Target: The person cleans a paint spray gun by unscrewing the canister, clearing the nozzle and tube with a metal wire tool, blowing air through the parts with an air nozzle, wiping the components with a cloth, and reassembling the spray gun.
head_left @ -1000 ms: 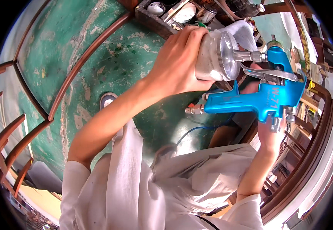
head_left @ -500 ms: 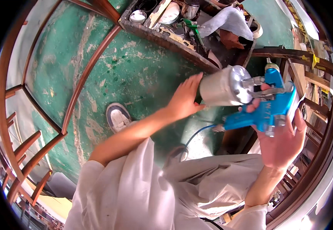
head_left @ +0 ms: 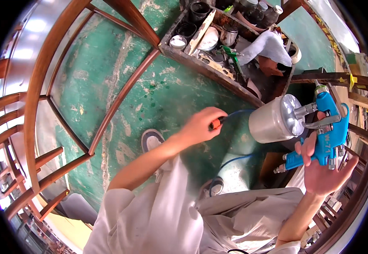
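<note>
In my right hand [head_left: 324, 175] is a blue spray gun [head_left: 331, 135], with fingers curled around its handle and thumb spread away. A pale metal paint cup [head_left: 273, 120] joins the gun's side, tilted over toward the left. At the handle's lower end a metal fitting shows bare. My left hand [head_left: 201, 126] is closed around an orange and black hose end [head_left: 216, 123], left of the cup and apart from it. A thin blue hose [head_left: 233, 161] leads down to the floor by my foot; part of it passes behind the cup.
A worn wooden box [head_left: 217, 70] of jars, a rag [head_left: 268, 45], a green air blow gun [head_left: 232, 53] and scraps stands ahead. Brown wooden frames [head_left: 122, 101] rise at left; another frame [head_left: 340, 78] stands right. My shoe [head_left: 152, 139] rests on the scuffed green floor [head_left: 158, 101].
My left hand has left the paint cup and now grips the hose end. The hose has shifted away from the handle's end. In the picture, gun and surroundings sit farther right and lower.
</note>
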`<state>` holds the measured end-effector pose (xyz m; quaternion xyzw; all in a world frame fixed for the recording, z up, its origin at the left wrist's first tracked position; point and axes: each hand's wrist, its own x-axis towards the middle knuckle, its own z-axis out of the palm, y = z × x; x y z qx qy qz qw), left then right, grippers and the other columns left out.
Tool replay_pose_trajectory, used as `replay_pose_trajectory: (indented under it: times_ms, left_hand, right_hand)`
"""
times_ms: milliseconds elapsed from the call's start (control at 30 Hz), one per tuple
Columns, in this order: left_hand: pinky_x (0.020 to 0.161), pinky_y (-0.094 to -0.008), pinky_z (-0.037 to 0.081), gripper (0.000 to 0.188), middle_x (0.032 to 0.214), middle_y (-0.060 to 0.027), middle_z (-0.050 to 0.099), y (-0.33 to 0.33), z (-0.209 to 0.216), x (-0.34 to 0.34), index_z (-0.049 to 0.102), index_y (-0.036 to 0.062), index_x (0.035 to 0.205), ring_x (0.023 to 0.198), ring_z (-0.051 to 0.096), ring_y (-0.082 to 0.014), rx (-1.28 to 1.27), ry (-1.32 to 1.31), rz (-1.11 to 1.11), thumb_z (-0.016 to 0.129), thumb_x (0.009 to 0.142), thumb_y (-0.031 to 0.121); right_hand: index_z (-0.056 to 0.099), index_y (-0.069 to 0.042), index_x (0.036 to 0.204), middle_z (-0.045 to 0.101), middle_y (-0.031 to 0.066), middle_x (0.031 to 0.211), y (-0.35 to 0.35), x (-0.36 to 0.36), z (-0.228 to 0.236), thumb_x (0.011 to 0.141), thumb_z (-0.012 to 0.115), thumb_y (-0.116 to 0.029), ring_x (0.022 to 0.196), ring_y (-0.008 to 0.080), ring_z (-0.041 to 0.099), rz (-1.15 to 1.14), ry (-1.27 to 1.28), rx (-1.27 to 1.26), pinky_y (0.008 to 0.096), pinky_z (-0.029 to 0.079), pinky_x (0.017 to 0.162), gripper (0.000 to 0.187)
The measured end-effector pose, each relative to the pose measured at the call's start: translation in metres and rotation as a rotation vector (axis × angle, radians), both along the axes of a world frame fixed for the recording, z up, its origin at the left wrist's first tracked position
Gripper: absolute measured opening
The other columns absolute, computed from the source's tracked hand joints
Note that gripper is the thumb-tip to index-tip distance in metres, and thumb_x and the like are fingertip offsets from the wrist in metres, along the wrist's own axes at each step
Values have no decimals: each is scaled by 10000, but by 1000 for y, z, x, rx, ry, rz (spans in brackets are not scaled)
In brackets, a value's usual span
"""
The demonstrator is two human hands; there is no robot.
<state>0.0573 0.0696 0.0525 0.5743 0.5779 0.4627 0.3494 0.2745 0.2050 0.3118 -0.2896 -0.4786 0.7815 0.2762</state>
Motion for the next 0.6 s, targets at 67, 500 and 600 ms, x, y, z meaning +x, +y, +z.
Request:
replay_pose_trajectory:
  times_ms: [67, 500, 600]
  left_hand:
    - [829, -350, 568, 389, 1102, -131, 686, -9, 40, -32, 657, 39, 1174, 960, 697, -248, 120, -150, 177, 755, 799, 2]
    - [538, -250, 350, 522, 710, -9, 448, -23, 156, -59, 416, 7, 1245, 567, 362, -82, 230, -908, 149, 432, 1059, 495]
    - [552, -242, 325, 425, 737, 6, 458, -28, 148, -40, 486, 34, 1222, 592, 370, -70, 91, -1006, -39, 464, 1065, 428]
  right_hand:
    - [144, 58, 1563, 543, 85, 865, -6, -8, -2, 900, 525, -724, 656, 147, 470, -55, -37, 46, 354, 384, 714, 1094]
    - [510, -18, 1385, 256, -83, 574, -9, -129, 27, 1098, 380, -359, 451, 39, 207, -200, 151, 129, 232, 199, 459, 464]
    - [464, 42, 1414, 259, -73, 589, -10, -159, 37, 1096, 396, -311, 472, 39, 216, -130, 264, 172, 236, 216, 472, 480]
